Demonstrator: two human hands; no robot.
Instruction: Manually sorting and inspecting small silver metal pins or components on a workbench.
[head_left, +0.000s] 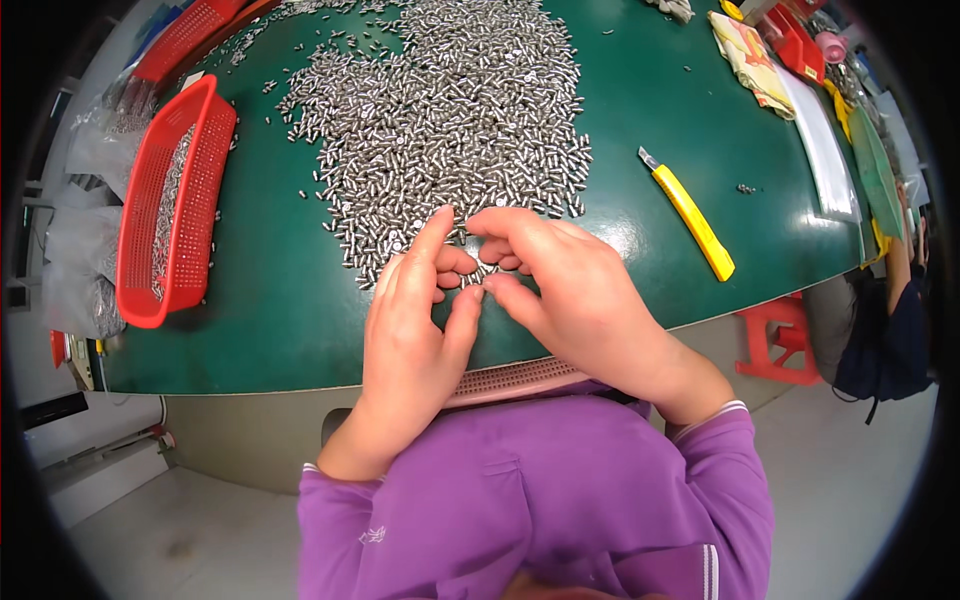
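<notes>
A large heap of small silver metal pins (450,130), short and cylindrical, lies spread on the green tabletop (640,250). At its near edge my two hands face each other, fingertips close together. A small cluster of metal pins (478,274) lies between them, partly covered by the fingers. My left hand (410,305) has its index finger stretched toward the heap, the other fingers bent and the thumb apart. My right hand (570,275) is curved, its index finger arched over and its thumb apart beside the cluster. Neither hand visibly grips a pin; the undersides of the fingers are hidden.
A red perforated basket (140,250) with metal pins inside stands at the left. On the right lies a yellow utility knife (693,222) with its blade out. A patterned cloth (752,65) and white sheets (822,150) lie at the far right. A red stool (775,342) stands beyond the table edge.
</notes>
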